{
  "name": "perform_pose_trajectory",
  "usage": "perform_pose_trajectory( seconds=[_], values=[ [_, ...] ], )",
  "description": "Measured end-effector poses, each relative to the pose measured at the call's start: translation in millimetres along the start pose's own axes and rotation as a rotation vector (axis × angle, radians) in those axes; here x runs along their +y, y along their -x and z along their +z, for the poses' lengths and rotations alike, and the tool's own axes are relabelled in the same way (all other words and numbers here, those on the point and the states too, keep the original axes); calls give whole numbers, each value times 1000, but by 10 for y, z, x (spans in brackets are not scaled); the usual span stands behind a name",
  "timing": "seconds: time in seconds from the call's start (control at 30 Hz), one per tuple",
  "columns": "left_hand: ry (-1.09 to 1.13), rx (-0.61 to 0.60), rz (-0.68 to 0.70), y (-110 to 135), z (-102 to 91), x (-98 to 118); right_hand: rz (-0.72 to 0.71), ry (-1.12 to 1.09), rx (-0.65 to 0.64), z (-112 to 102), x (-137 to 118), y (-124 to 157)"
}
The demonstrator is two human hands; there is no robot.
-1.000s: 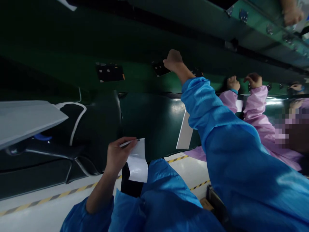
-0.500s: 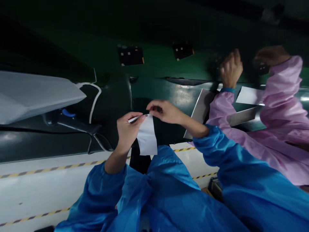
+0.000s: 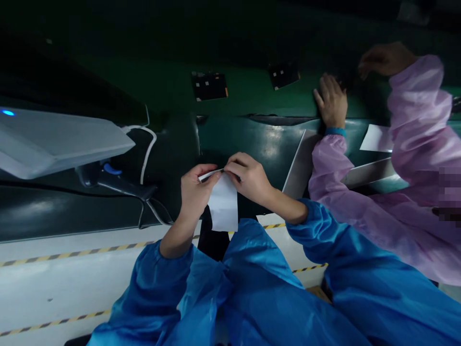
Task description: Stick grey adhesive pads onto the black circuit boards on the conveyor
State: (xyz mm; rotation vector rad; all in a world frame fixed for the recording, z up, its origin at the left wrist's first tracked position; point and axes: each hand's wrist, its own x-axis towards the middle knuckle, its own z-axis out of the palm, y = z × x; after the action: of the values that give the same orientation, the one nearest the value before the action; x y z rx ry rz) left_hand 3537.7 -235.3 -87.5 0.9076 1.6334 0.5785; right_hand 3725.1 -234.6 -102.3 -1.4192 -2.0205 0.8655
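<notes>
The left hand (image 3: 194, 190) and right hand (image 3: 250, 178) pinch the top edge of the white sheet (image 3: 224, 209); pulling hard could tear it.

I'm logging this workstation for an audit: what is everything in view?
white sheet: one, white, pinched at its top edge by both hands
dark square parts: two, black, on the green belt
flat sheets: three, pale, right of centre beside the co-worker
grey device: one, grey, far left, blue light
cable: one, white, beside the device
co-worker's hands: two, pink sleeves, at the belt, upper right
floor tape: two lines, yellow-black, on white floor
left hand: one, blue sleeve, holds the sheet
right hand: one, blue sleeve, holds the sheet
</notes>
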Motion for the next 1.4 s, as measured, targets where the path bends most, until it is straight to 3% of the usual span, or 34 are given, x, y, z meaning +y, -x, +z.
perform_pose_trajectory(
  seconds=[0.13, 0.3, 0.43, 0.53, 0.63, 0.73, 0.83, 0.9, 1.4],
  values=[
    [140, -27, -95, -55, -18, -57, -45, 108, -7, -35, -4, -13],
    [73, 60, -1, -90, -34, -67, 67, -175, 34, -96, -43, -151],
    [41, 35, 12, -80, -27, -20, 122, -252, -63, -48, -88, -197],
    [85, 35, -6, -92, -40, -42, 148, -302, -45, -23, 34, -307],
    [105, 41, -3, -105, -71, -67, 223, -258, 41, -124, 413, -714],
    [39, 21, -5, -90, -98, -59, 313, -124, 105, -338, 924, -1358],
    [4, 1, -44, -68, -108, -63, 358, 13, 26, -524, 1319, -1898],
    [23, -7, -75, -63, -110, -84, 398, 82, -30, -581, 1457, -2087],
    [58, 10, -90, -104, -208, -182, 498, 171, 39, -666, 1639, -2020]
  ],
)
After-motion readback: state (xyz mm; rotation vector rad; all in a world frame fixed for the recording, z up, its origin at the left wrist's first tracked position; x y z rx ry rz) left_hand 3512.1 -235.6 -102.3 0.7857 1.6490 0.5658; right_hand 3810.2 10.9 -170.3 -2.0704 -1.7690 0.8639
